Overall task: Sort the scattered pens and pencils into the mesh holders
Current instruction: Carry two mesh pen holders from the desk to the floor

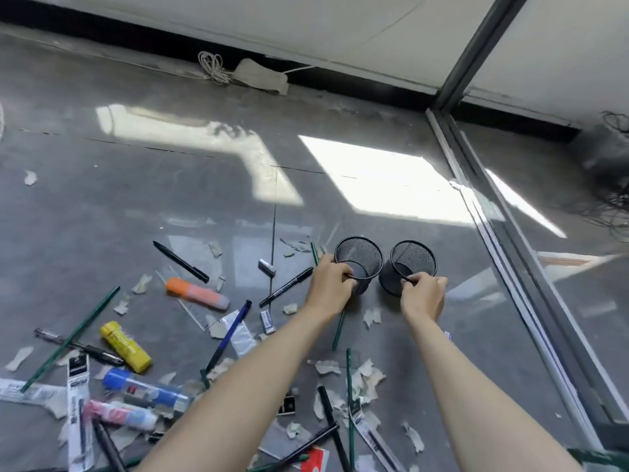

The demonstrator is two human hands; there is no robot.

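Note:
Two black mesh holders stand upright side by side on the grey floor. My left hand (332,286) grips the near rim of the left mesh holder (360,255). My right hand (423,294) pinches the near rim of the right mesh holder (413,257). Both holders look empty. Scattered to the left and in front lie black pens (180,261), a black marker (286,287), a blue pen (229,333), green pencils (71,338) and several fat highlighters, among them an orange highlighter (197,293) and a yellow highlighter (125,346).
Torn paper scraps, pen refill packets (79,413), a clear ruler (190,306) and small erasers (267,321) litter the floor. A glass partition in a metal frame (503,267) runs along the right. A coiled white cord (212,68) lies by the far wall.

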